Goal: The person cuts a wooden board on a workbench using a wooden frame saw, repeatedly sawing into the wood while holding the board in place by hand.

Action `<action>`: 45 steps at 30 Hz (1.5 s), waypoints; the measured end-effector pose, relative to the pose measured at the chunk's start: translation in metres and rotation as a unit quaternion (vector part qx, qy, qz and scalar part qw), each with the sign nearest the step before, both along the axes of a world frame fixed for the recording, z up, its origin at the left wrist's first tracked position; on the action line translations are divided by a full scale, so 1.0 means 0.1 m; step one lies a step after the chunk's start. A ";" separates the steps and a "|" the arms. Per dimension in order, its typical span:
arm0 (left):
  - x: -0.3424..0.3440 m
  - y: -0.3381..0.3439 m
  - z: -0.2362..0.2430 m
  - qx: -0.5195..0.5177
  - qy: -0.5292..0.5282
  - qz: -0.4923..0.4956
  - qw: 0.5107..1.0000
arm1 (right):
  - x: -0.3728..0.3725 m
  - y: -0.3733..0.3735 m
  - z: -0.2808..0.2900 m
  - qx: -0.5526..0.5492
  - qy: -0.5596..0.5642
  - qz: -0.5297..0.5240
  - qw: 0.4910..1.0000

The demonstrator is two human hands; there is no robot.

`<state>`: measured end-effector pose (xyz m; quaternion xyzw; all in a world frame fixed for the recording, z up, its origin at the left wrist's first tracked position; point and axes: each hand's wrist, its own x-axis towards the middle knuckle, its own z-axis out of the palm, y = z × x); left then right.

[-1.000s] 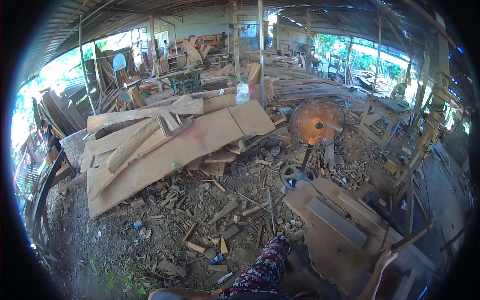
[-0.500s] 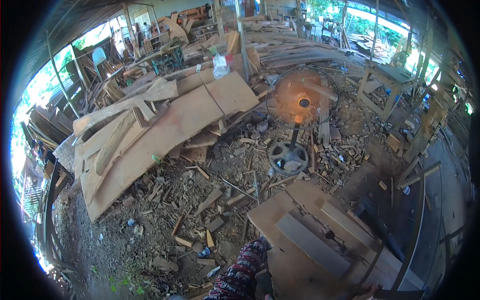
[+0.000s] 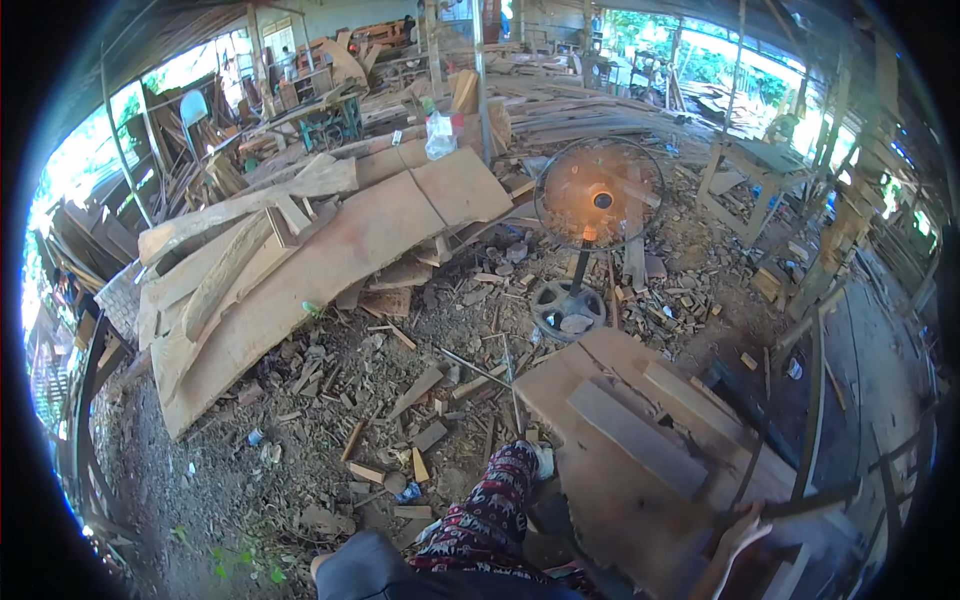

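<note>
My right hand (image 3: 740,522), at the lower right, is closed around a dark bar (image 3: 820,497) beside a load of flat boards. Under it lies a broad, ragged-edged brown slab (image 3: 590,480) with long planks (image 3: 635,435) on top. A bit of bare skin shows at the bottom left beside grey cloth, but my left hand cannot be seen. My leg (image 3: 480,515) in patterned trousers reaches forward, its foot beside the slab.
A stack of large boards (image 3: 330,290) lies left of centre. An orange pedestal fan (image 3: 600,195) stands ahead, with wood scraps (image 3: 420,440) around its base and across the dirt. A wooden table frame (image 3: 750,180), posts and timber piles fill the right and back.
My view has tipped downward since a second ago. The slab's far corner now appears further left. My right hand, mostly out of frame half a second ago, shows again on the bar.
</note>
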<state>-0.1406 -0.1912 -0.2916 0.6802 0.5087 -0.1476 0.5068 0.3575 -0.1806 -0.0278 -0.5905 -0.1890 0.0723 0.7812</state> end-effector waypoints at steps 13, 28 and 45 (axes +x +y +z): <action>-1.11 -0.56 0.45 -0.010 -0.004 0.072 0.997 | 0.26 -0.02 -0.11 0.022 -0.033 0.034 0.999; -1.30 0.21 0.29 -0.180 -0.037 -0.058 0.981 | 0.47 -0.09 -0.35 0.031 0.013 -0.048 0.998; 3.04 1.73 3.13 0.205 -0.427 -0.197 0.858 | -0.09 -0.04 0.27 -0.113 -0.087 -0.045 0.989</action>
